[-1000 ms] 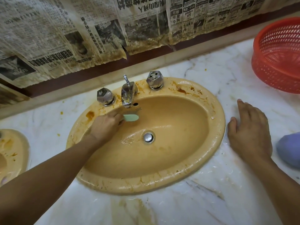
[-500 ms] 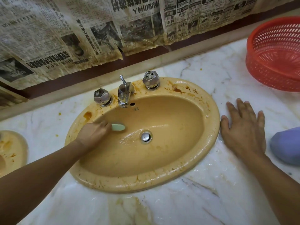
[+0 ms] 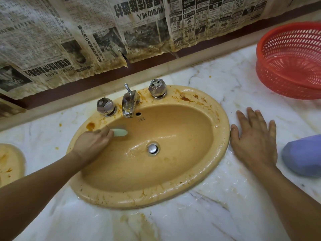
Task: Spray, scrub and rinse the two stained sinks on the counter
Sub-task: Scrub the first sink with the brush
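Gripping a pale green scrubber (image 3: 120, 132), the left hand (image 3: 92, 144) presses it against the upper left wall of the tan oval sink (image 3: 173, 192), just below the faucet (image 3: 130, 104). The fingers are curled around the near end of the tool, and only its rounded far end shows; whether it is a sponge or a brush head is hard to say, since it is slightly blurred. The right hand (image 3: 255, 141) lies flat and open on the marble counter (image 3: 208, 221), fingers spread, holding nothing, its thumb touching the sink's right rim. Brown-orange stains mark the rim, heaviest near the right knob (image 3: 157, 88) and beside the left knob (image 3: 106, 106). The metal drain (image 3: 152, 148) sits in the middle of the wet basin. A second stained sink (image 3: 10, 162) shows partly at the left edge. A red basket (image 3: 290, 61) stands at the far right, and a purple object (image 3: 304, 157) lies just beside the right wrist. Stained newspaper (image 3: 104, 32) covers the wall behind.
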### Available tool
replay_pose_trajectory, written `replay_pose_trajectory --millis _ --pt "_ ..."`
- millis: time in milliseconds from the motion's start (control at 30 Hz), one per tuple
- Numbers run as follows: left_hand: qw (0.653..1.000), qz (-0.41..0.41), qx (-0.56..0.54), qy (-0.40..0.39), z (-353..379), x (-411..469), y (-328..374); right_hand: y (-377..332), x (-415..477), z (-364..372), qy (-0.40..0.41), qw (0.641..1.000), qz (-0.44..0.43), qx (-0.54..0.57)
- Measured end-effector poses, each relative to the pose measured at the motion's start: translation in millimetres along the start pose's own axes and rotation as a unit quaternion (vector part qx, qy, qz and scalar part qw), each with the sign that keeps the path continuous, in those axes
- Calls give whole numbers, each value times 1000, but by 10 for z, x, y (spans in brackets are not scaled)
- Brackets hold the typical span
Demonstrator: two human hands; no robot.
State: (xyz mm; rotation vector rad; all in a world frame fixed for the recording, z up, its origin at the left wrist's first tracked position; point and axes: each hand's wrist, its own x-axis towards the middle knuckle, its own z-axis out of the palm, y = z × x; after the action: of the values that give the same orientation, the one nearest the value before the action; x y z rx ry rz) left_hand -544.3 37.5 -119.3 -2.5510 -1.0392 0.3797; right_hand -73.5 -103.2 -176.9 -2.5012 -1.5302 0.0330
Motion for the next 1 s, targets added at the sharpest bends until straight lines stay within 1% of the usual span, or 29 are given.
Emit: replay_pose_trajectory --millis 67,133,200,267,333,400,467,500,533,567,633,667,700,733,833,900,933,1000 --pt "997 21 23 66 -165 324 35 11 5 -9 1 1000 -3 2" --pt "993 55 50 86 -223 519 35 30 7 -12 5 1000 -5 5" --pt "989 116 61 68 -147 431 -87 40 -1 -7 10 1000 -9 10" --pt "980 180 74 33 -59 148 -243 34 -3 -4 12 1000 -10 8" --pt "977 196 86 -1 -94 -35 -339 21 5 0 11 1000 -8 5" --pt "983 168 79 -9 -199 53 -308 14 2 0 9 1000 -5 5" --pt "990 127 64 10 -301 304 -164 14 -4 0 8 1000 -5 6" --pt "991 119 60 17 -352 407 -77 21 -1 0 9 1000 -6 7" --pt "991 117 58 2 -361 459 -3 28 3 2 9 1000 -7 7" --pt "990 112 74 -38 -320 442 59 30 2 3 9 1000 -8 7" --pt "978 93 104 -156 -131 247 201 32 -4 5 11 1000 -10 8" --pt "973 78 87 -201 -82 127 292 29 -8 8 11 1000 -11 7" --pt "971 59 55 -223 -35 49 377 28 -11 13 10 1000 -10 6" --pt "973 32 22 -228 -15 41 449 26 -10 15 10 1000 -8 5" --pt "971 -80 -82 -209 43 309 567 25 -6 16 8 1000 -6 4" --pt "956 -155 -165 -184 100 516 712 36 -8 16 11 1000 -7 6" --pt "945 -178 -206 -180 147 585 789 41 -3 19 13 1000 -7 8" --pt "925 -193 -263 -194 245 573 911 48 4 27 15 1000 -8 9"
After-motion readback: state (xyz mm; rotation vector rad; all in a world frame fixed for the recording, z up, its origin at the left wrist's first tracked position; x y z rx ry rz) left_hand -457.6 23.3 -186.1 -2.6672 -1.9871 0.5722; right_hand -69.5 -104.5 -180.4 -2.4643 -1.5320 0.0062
